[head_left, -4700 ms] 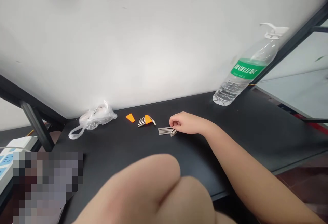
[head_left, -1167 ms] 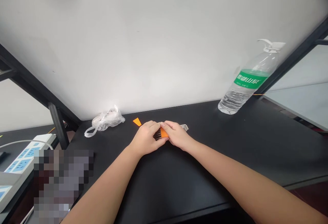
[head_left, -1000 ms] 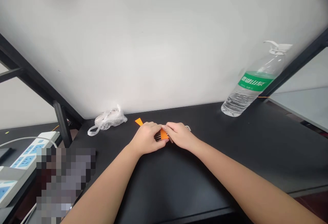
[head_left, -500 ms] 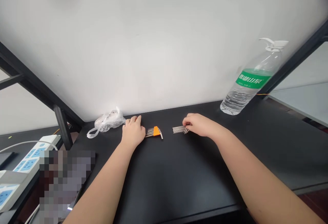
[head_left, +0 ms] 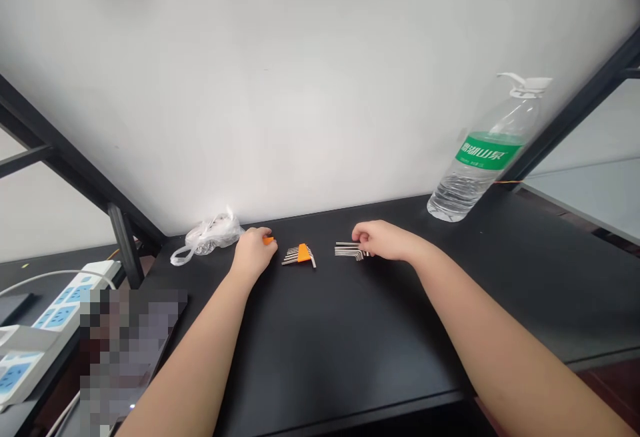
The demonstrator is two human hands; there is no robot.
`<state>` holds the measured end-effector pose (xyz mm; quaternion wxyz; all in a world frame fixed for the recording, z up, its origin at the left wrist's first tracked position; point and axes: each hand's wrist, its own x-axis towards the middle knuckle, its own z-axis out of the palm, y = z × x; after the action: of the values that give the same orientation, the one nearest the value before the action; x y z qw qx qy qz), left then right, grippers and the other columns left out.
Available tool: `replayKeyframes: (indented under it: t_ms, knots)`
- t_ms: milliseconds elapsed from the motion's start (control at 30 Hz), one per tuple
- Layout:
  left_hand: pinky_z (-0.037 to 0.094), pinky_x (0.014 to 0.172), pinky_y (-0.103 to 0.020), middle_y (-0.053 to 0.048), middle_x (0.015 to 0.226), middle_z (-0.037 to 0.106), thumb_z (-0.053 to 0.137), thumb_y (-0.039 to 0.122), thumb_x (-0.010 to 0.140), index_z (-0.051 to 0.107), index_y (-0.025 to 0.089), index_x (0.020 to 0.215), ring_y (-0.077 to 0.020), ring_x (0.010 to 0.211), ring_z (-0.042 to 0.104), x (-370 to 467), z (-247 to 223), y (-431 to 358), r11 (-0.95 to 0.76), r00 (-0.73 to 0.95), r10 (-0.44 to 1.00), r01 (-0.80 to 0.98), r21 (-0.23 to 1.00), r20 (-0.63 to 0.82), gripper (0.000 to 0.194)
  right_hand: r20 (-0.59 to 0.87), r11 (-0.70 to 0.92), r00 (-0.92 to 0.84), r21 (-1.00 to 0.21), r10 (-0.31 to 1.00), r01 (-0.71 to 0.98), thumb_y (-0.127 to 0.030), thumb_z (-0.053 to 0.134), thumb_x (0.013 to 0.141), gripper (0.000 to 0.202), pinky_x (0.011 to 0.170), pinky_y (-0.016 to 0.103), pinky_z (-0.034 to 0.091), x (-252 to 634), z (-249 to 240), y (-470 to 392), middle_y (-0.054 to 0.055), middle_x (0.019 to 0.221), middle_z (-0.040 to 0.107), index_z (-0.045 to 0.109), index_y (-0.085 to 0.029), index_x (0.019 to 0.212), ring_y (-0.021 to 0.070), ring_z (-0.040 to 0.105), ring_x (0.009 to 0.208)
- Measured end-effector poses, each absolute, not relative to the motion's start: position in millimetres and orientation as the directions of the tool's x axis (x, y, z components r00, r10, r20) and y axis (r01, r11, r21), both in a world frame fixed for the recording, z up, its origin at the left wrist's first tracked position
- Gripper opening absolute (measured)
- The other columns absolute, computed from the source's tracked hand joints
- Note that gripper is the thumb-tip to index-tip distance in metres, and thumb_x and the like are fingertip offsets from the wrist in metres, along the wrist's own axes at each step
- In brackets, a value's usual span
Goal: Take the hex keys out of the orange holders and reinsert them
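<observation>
I count two orange pieces. One, an orange wedge (head_left: 269, 241), shows partly between the fingers of my left hand (head_left: 253, 250), which are closed on it. The other, an orange holder (head_left: 304, 253), lies between my hands with several bent metal keys (head_left: 291, 256) through it, too small to count surely. To its right is one group of loose metal keys (head_left: 347, 250), several side by side, their bent ends partly under my right hand (head_left: 383, 240). My right fingers are drawn narrow at those ends; I cannot tell whether they grip a key.

All this lies on one black tabletop (head_left: 340, 343), its far edge along a pale wall (head_left: 320, 90). Dark frame bars slant at both sides, a left bar (head_left: 125, 243) and a right bar (head_left: 570, 117).

One clear plastic bag (head_left: 215, 233) with something pale inside sits near the wall, just beside my left hand. One big bottle (head_left: 480, 153), green-labelled, white-capped and partly filled with clear liquid, stands by the wall well to the right. Past the left edge I see a white power strip (head_left: 75, 300) and a pale cable (head_left: 50, 271). A pixelated patch (head_left: 130, 350) hides most of a dark object at lower left. My right fingers block part of the loose group, and my left hand covers most of the wedge.
</observation>
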<state>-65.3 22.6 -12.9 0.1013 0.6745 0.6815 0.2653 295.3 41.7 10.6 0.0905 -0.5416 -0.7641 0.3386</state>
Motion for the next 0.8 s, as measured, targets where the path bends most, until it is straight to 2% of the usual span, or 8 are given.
replayKeyframes:
  t_ms: [100,167,267,333,433,567,667,800]
  knots:
    - [0.057,0.084,-0.039,-0.008,0.097,0.075,0.069,0.036,0.083,0.077,0.02,0.112,-0.0234,0.084,0.07,-57,-7,17,-0.032,-0.144,0.973,0.684,0.729,0.178,0.034,-0.112,0.262,-0.417,-0.626,0.902,0.734,-0.025,0.062,0.086,0.019,0.065,0.029,0.045,287,16,37,0.003,0.091,0.071,0.073,-0.024,0.101,0.0174,0.063,0.073]
    - [0.058,0.079,-0.037,-0.007,0.098,0.075,0.071,0.042,0.083,0.077,0.022,0.112,-0.0208,0.079,0.069,-46,-2,10,-0.066,-0.103,0.984,0.539,0.84,0.144,0.036,0.012,0.332,-0.427,-0.649,0.904,0.684,-0.028,0.059,0.09,0.017,0.067,0.029,0.047,278,21,30,0.004,0.096,0.069,0.075,-0.024,0.096,0.0172,0.062,0.076]
    - [0.058,0.078,-0.035,-0.007,0.109,0.073,0.077,0.042,0.08,0.079,0.023,0.106,-0.0182,0.082,0.069,-26,7,-4,-0.128,-0.012,0.99,0.379,0.917,0.143,0.032,0.212,0.444,-0.43,-0.696,0.878,0.564,-0.03,0.055,0.095,0.022,0.07,0.031,0.049,261,29,17,0.004,0.103,0.067,0.075,-0.025,0.1,0.0163,0.061,0.076]
    - [0.059,0.071,-0.033,-0.007,0.108,0.071,0.079,0.041,0.079,0.078,0.023,0.103,-0.0151,0.074,0.066,-14,12,-12,-0.12,0.033,0.993,0.247,0.961,0.115,0.031,0.332,0.537,-0.442,-0.674,0.833,0.507,-0.029,0.053,0.097,0.024,0.074,0.032,0.05,251,31,8,0.005,0.104,0.066,0.076,-0.025,0.104,0.0173,0.061,0.079]
    - [0.058,0.067,-0.032,-0.005,0.096,0.071,0.082,0.04,0.078,0.077,0.021,0.107,-0.0122,0.065,0.062,0,14,-20,-0.07,0.071,0.995,0.067,0.995,0.065,0.035,0.4,0.608,-0.471,-0.638,0.786,0.473,-0.027,0.05,0.1,0.027,0.075,0.033,0.05,242,32,0,0.006,0.102,0.065,0.076,-0.024,0.105,0.0177,0.062,0.08]
    - [0.058,0.068,-0.031,-0.005,0.086,0.071,0.085,0.039,0.078,0.075,0.016,0.109,-0.0135,0.068,0.065,11,12,-23,-0.019,-0.022,1.0,-0.145,0.989,0.015,0.04,0.451,0.645,-0.465,-0.598,0.762,0.476,-0.025,0.049,0.102,0.026,0.074,0.033,0.05,237,29,-4,0.006,0.101,0.064,0.075,-0.024,0.107,0.0173,0.062,0.079]
    - [0.058,0.068,-0.033,-0.004,0.08,0.069,0.085,0.041,0.078,0.075,0.014,0.106,-0.0143,0.066,0.065,17,11,-23,-0.018,-0.055,0.998,-0.24,0.971,0.005,0.04,0.489,0.687,-0.483,-0.536,0.726,0.491,-0.024,0.049,0.103,0.026,0.072,0.032,0.049,235,28,-4,0.006,0.099,0.064,0.074,-0.024,0.108,0.0168,0.061,0.077]
    - [0.06,0.067,-0.035,-0.005,0.082,0.069,0.086,0.043,0.077,0.075,0.012,0.102,-0.0158,0.07,0.066,20,9,-22,-0.017,-0.101,0.995,-0.299,0.954,-0.014,0.041,0.538,0.722,-0.482,-0.476,0.691,0.502,-0.022,0.05,0.103,0.024,0.07,0.03,0.048,237,26,-3,0.006,0.097,0.063,0.073,-0.023,0.106,0.0158,0.06,0.075]
